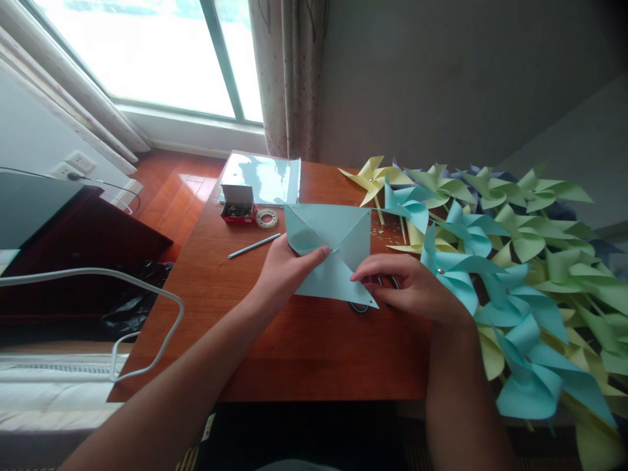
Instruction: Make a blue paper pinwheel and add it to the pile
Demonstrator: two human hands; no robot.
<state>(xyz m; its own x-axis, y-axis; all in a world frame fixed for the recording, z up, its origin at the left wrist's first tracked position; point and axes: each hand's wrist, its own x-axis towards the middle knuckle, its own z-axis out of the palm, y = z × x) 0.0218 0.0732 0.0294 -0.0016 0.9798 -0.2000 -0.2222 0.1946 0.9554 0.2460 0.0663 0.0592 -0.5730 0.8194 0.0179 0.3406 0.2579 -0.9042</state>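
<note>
Fingers: both sets are closed on one light blue paper square [333, 258], cut along its diagonals, lying on the wooden table [304, 347].
Left hand [287, 271]: I pinch a cut flap from nine o'clock, thumb tip pressing its point down at the centre of the sheet.
Right hand [409, 288]: from three o'clock, my fingertips pin the corner nearest me flat against the table.
Paper position: mid-table, straight ahead of me, with its far corners lifted slightly.
Under the sheet: dark scissors [373, 294] lie beneath the near corner, partly hidden by my right hand.
Ten o'clock: a thin blue stick [254, 245], a roll of tape [266, 218] and a small open red box of metal bits [237, 206].
Twelve o'clock: a stack of blue sheets [262, 178] at the table's far edge.
Two to four o'clock: a heap of finished pinwheels [510, 275] in blue, green and yellow, touching my right wrist.
Doing it well: I judge each point should curl softly to the centre without creasing, and my thumb should hold gathered points stacked exactly over the middle.
</note>
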